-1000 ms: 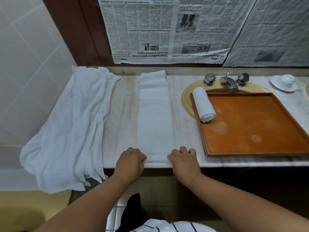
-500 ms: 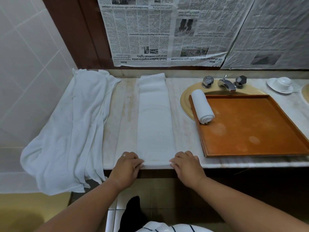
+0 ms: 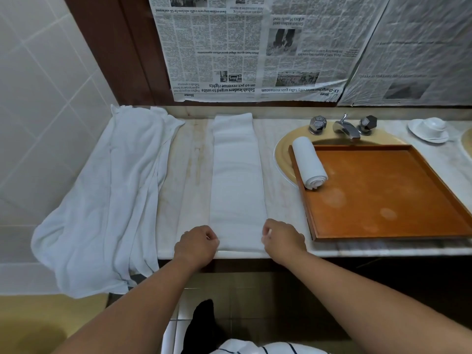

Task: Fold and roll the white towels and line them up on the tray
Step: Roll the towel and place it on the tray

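The folded towel [image 3: 237,180] lies on the marble surface [image 3: 189,175] as one long narrow strip. It runs straight away from the person, from the near edge up to the back wall. This direction makes sense, because a roll started at the near end can go forward along the whole length.

The left hand [image 3: 195,245] and the right hand [image 3: 283,240] sit on the two near corners of this strip. Both have the fingers curled and appear to pinch the near edge, one at each side. I think the grip at both corners serves to keep the edge square, so that the roll begins evenly and does not become a cone.

The wooden tray [image 3: 383,200] stands to the right, partly over the yellow sink basin [image 3: 281,154], close enough to reach without a step. One rolled towel [image 3: 309,162] lies in it already, along the left wall at the far corner, with its spiral end toward the person. Placed so, it leaves the rest of the tray free for a line of rolls beside it.

On the left, the heap of loose towels [image 3: 107,195] hangs over the surface edge, waiting for its turn.
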